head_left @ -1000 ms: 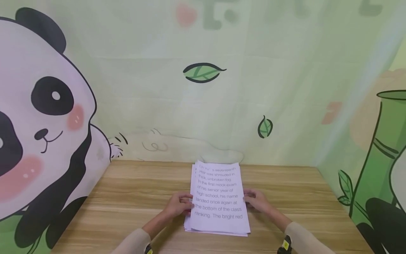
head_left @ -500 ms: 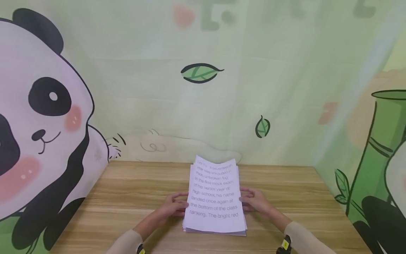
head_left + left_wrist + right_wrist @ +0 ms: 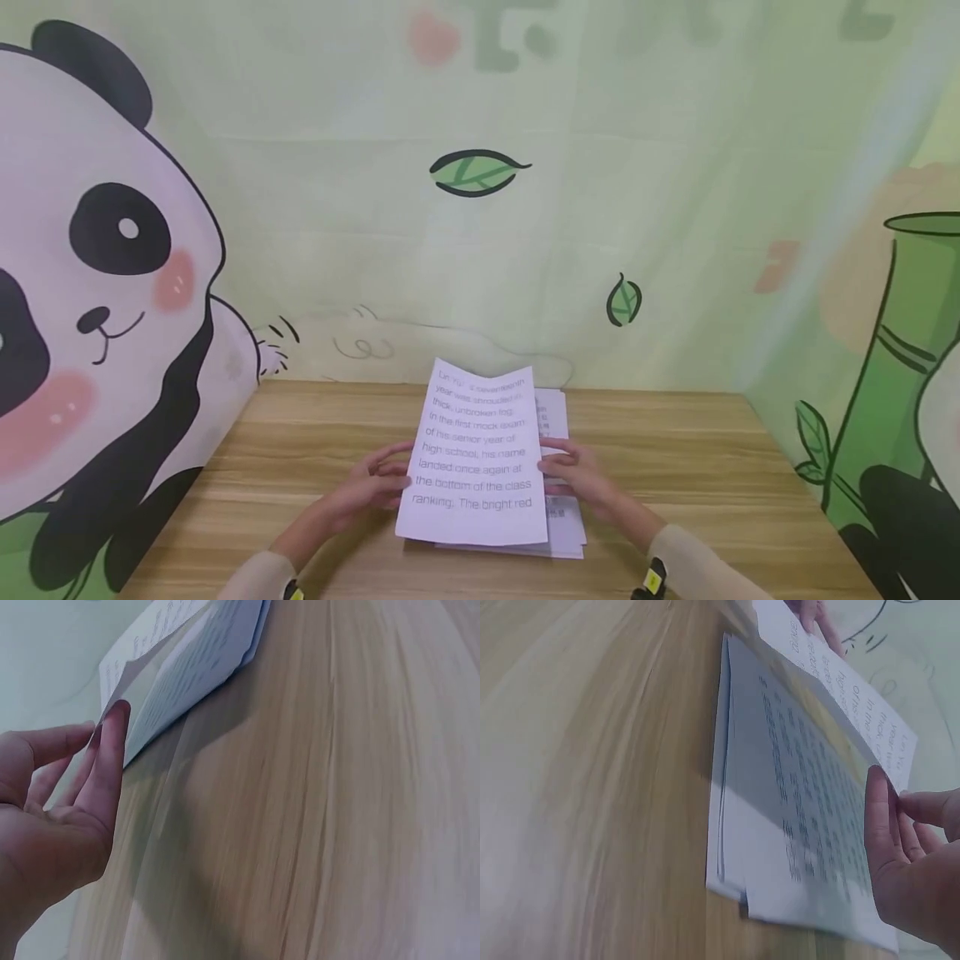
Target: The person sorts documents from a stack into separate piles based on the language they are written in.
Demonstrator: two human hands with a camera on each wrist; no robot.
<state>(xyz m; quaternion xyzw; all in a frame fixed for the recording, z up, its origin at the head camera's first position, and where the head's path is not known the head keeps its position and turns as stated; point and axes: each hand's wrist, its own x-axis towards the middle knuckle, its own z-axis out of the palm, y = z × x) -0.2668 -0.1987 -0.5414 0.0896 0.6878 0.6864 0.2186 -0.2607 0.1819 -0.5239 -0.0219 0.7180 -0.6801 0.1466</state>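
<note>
A printed sheet of paper point(image 3: 472, 467) is held up over the table, bowed a little between two hands. My left hand point(image 3: 367, 482) pinches its left edge, thumb on top and fingers beneath, as the left wrist view shows. At the opposite edge my right hand point(image 3: 581, 477) pinches it the same way. Below lies a stack of printed sheets point(image 3: 802, 817), slightly uneven at its edges. In the head view the lifted sheet overlaps the stack's left part, so only the right side and a strip at the bottom show.
The wooden table point(image 3: 300, 433) carries the stack near its middle. Behind it hangs a green backdrop point(image 3: 337, 208) printed with pandas, leaves and bamboo, close to the table's back edge.
The top sheet has risen off the stack and moved left, with both hands travelling along with it. Printed text on the stack's right side has come into view.
</note>
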